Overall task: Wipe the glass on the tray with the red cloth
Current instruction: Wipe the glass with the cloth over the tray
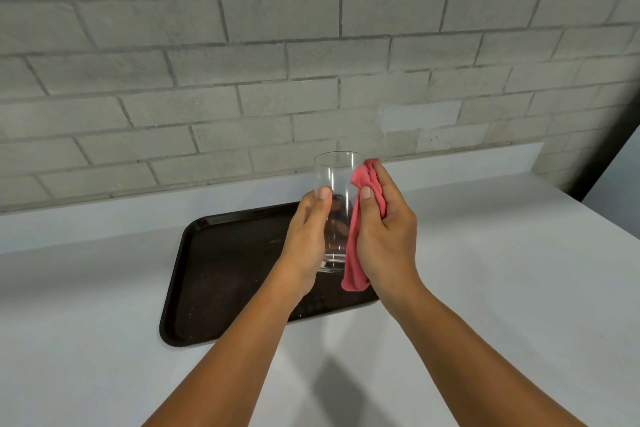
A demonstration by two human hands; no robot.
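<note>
Two hands hold the clear, tall drinking glass (337,204) up above the dark brown plastic tray (221,270). The left hand (308,236) grips its side. The right hand (384,229) presses the bunched red cloth (360,218) against it. Smooth glass could slip and break if the rubbing pushes too hard.

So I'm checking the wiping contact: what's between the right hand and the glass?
In the head view, the red cloth lies between the right hand and the glass, which the left hand grips.

Kitchen: white counter (485,270), tiled backsplash (242,62)
</note>
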